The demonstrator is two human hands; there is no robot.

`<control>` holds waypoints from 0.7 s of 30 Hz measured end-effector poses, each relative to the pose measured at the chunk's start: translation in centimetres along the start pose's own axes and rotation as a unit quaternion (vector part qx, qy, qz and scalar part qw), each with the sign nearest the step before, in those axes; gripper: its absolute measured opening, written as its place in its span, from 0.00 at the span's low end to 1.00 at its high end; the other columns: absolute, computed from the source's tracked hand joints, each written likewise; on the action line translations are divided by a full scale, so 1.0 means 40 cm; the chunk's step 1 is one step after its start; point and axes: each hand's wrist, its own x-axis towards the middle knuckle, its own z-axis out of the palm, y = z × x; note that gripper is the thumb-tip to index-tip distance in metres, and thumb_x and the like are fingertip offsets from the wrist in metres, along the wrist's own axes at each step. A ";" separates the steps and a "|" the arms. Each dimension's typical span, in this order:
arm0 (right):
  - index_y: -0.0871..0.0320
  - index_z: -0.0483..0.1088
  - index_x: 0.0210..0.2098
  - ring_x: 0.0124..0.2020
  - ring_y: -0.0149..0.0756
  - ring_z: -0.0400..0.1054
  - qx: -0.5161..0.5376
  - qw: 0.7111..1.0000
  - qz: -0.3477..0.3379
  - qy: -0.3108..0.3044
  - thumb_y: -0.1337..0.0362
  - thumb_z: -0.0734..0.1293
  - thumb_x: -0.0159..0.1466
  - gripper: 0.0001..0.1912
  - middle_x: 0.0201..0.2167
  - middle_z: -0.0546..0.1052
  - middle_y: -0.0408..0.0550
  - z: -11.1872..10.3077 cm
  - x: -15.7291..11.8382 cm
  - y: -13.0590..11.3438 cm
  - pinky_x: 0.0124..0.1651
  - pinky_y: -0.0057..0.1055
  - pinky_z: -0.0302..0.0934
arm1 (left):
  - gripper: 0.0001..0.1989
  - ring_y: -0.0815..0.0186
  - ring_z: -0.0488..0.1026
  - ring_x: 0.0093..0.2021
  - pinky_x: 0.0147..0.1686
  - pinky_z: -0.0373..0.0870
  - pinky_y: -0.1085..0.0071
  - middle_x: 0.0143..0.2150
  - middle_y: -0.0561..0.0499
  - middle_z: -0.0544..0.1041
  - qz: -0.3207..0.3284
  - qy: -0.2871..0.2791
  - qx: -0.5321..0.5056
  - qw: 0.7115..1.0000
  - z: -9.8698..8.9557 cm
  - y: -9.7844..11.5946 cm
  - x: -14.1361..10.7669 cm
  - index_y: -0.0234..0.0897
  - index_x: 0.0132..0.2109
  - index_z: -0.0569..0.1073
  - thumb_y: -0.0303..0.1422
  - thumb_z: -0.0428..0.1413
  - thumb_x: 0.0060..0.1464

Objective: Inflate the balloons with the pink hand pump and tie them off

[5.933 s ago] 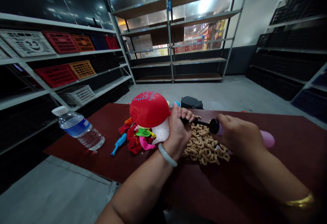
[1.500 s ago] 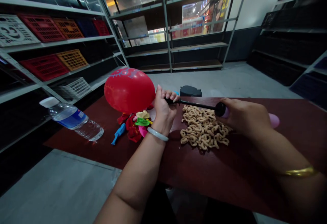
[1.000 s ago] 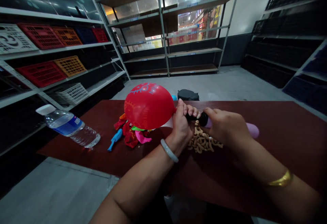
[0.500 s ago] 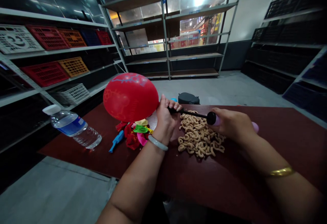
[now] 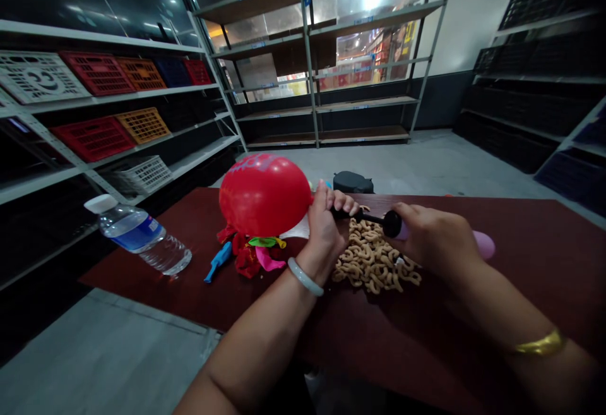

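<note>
An inflated red balloon point(image 5: 264, 195) points its neck toward my left hand point(image 5: 329, 216), whose fingers are wrapped round the neck and the black nozzle end of a hand pump. My right hand point(image 5: 433, 238) grips the pump's purple body point(image 5: 483, 245), which has a black collar at its front. A short black rod shows between the hands. Beneath them lies a pile of beige curled pieces point(image 5: 374, 263). Flat balloons in red point(image 5: 246, 259), green, pink and yellow are heaped under the inflated one, and a blue balloon point(image 5: 219, 261) lies beside them.
A clear water bottle point(image 5: 142, 234) with a blue label stands on the left of the dark red table point(image 5: 180, 298). Shelves with coloured crates point(image 5: 99, 74) are at the left, and a metal rack point(image 5: 315, 86) is behind. A dark object point(image 5: 353, 182) is beyond the table's far edge.
The hands are closer together, with less of the black rod showing. My left hand and the red balloon have shifted right, and the balloon looks smaller. The view has turned slightly.
</note>
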 end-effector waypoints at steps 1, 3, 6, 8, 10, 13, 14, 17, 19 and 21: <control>0.57 0.72 0.46 0.32 0.44 0.73 0.007 1.000 -0.002 -0.001 0.47 0.63 0.62 0.23 0.35 0.80 0.53 -0.004 -0.001 -0.009 0.27 0.34 0.46 | 0.26 0.73 0.57 0.19 0.24 0.58 0.73 0.18 0.58 0.54 -0.009 -0.009 0.007 1.000 0.003 -0.015 -0.009 0.37 0.22 0.54 0.44 0.54 0.63; 0.57 0.71 0.47 0.32 0.44 0.73 0.020 1.000 -0.004 -0.008 0.47 0.63 0.62 0.22 0.36 0.80 0.53 -0.011 -0.003 -0.023 0.28 0.34 0.47 | 0.26 0.72 0.59 0.21 0.26 0.60 0.72 0.19 0.57 0.55 -0.023 -0.022 0.023 0.999 0.007 -0.042 -0.025 0.37 0.22 0.55 0.45 0.54 0.62; 0.56 0.71 0.48 0.34 0.44 0.74 0.035 0.999 0.001 -0.022 0.45 0.64 0.61 0.24 0.38 0.80 0.53 -0.013 -0.006 -0.032 0.28 0.34 0.48 | 0.27 0.72 0.59 0.21 0.26 0.60 0.71 0.19 0.57 0.56 -0.021 -0.024 0.048 0.998 0.013 -0.068 -0.045 0.37 0.22 0.56 0.48 0.56 0.59; 0.56 0.71 0.48 0.35 0.45 0.74 0.042 0.999 0.006 -0.026 0.44 0.64 0.61 0.25 0.38 0.81 0.52 -0.013 -0.007 -0.032 0.29 0.34 0.49 | 0.28 0.72 0.59 0.22 0.26 0.61 0.71 0.20 0.57 0.56 -0.018 -0.020 0.059 0.998 0.016 -0.075 -0.052 0.37 0.22 0.55 0.50 0.55 0.59; 0.56 0.71 0.48 0.35 0.45 0.75 0.049 0.998 0.005 -0.026 0.44 0.63 0.62 0.25 0.38 0.81 0.52 -0.011 -0.008 -0.029 0.29 0.34 0.50 | 0.28 0.72 0.59 0.22 0.27 0.61 0.71 0.20 0.57 0.56 -0.021 -0.014 0.064 0.998 0.017 -0.078 -0.055 0.37 0.22 0.54 0.51 0.55 0.59; 0.56 0.71 0.48 0.35 0.45 0.75 0.061 0.998 -0.009 -0.021 0.44 0.64 0.62 0.25 0.39 0.81 0.53 -0.001 -0.006 -0.020 0.29 0.34 0.52 | 0.28 0.72 0.59 0.22 0.27 0.61 0.71 0.20 0.57 0.56 -0.023 -0.009 0.063 0.998 0.013 -0.076 -0.046 0.37 0.22 0.55 0.51 0.54 0.59; 0.56 0.71 0.48 0.35 0.45 0.75 0.065 0.998 -0.014 -0.021 0.44 0.64 0.62 0.25 0.39 0.81 0.53 0.006 -0.004 -0.015 0.29 0.34 0.53 | 0.28 0.72 0.59 0.22 0.27 0.61 0.71 0.20 0.57 0.56 -0.022 -0.008 0.060 0.998 0.009 -0.072 -0.038 0.37 0.22 0.55 0.50 0.55 0.59; 0.55 0.72 0.48 0.35 0.45 0.76 0.059 0.998 -0.012 -0.030 0.45 0.65 0.61 0.24 0.40 0.82 0.52 0.030 0.002 0.015 0.30 0.34 0.55 | 0.26 0.71 0.59 0.21 0.26 0.60 0.71 0.19 0.57 0.56 -0.022 0.004 0.028 0.999 -0.007 -0.042 -0.006 0.37 0.22 0.55 0.46 0.56 0.60; 0.53 0.73 0.48 0.35 0.46 0.76 0.048 0.998 -0.004 -0.036 0.46 0.66 0.59 0.24 0.40 0.82 0.50 0.043 0.005 0.045 0.29 0.35 0.56 | 0.26 0.72 0.59 0.20 0.25 0.58 0.72 0.19 0.57 0.55 -0.019 0.021 0.000 1.000 -0.019 -0.007 0.020 0.37 0.22 0.55 0.44 0.55 0.62; 0.53 0.73 0.50 0.35 0.46 0.75 0.039 0.999 0.003 -0.034 0.47 0.67 0.58 0.25 0.42 0.81 0.50 0.045 0.006 0.075 0.29 0.35 0.57 | 0.25 0.72 0.57 0.20 0.24 0.57 0.72 0.19 0.57 0.55 -0.004 0.032 -0.018 0.999 -0.028 0.034 0.042 0.37 0.22 0.55 0.43 0.54 0.62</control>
